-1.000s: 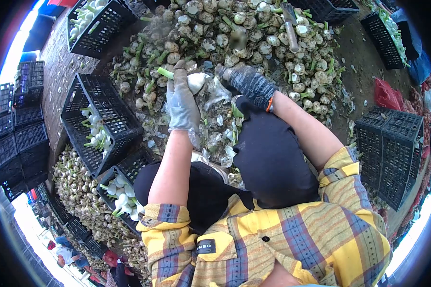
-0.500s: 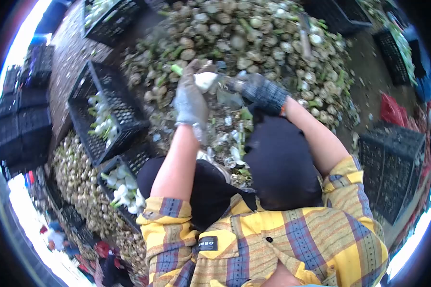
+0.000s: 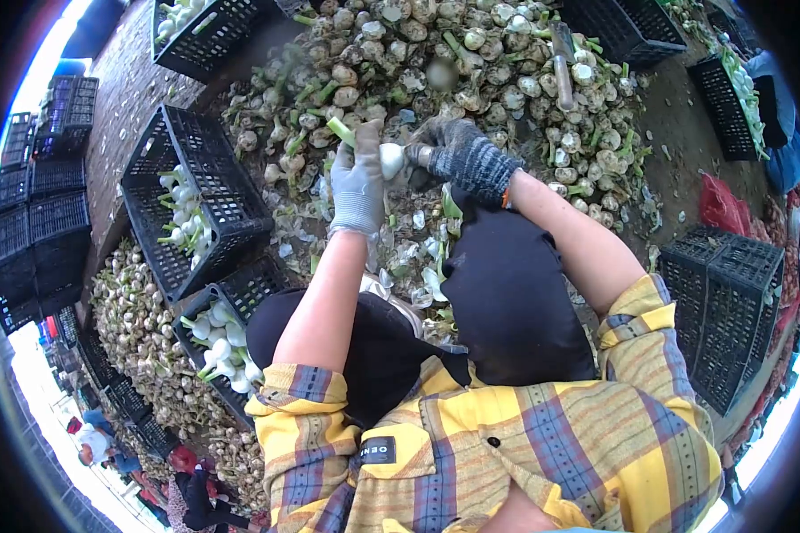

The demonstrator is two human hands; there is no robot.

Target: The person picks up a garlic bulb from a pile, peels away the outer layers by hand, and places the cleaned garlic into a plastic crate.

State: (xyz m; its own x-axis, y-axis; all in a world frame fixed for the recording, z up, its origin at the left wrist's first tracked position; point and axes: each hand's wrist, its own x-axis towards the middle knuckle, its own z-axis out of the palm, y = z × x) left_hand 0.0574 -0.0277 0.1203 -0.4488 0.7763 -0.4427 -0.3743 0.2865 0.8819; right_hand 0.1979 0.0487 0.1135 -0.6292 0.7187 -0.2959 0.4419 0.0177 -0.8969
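My left hand (image 3: 357,182), in a pale grey glove, is closed around a white garlic bulb (image 3: 392,160). The bulb's green stem (image 3: 340,131) sticks out on the far side of the fingers. My right hand (image 3: 465,158), in a dark knitted glove, is closed right beside the bulb. A short brownish piece shows at its fingertips, too small to name. Beneath both hands lie loose papery skins (image 3: 409,253). Just beyond them rises a big heap of unpeeled garlic (image 3: 436,40).
A black crate (image 3: 227,244) with white bulbs leans at left, and a smaller crate (image 3: 256,282) of bulbs is by my knee. A wooden-handled tool (image 3: 563,71) lies on the heap. Another crate (image 3: 720,302) stands at right. People (image 3: 196,489) are at lower left.
The bulb has turned slightly in my left hand, and more of its green stem shows. My right hand has moved a little left, closer against the bulb.
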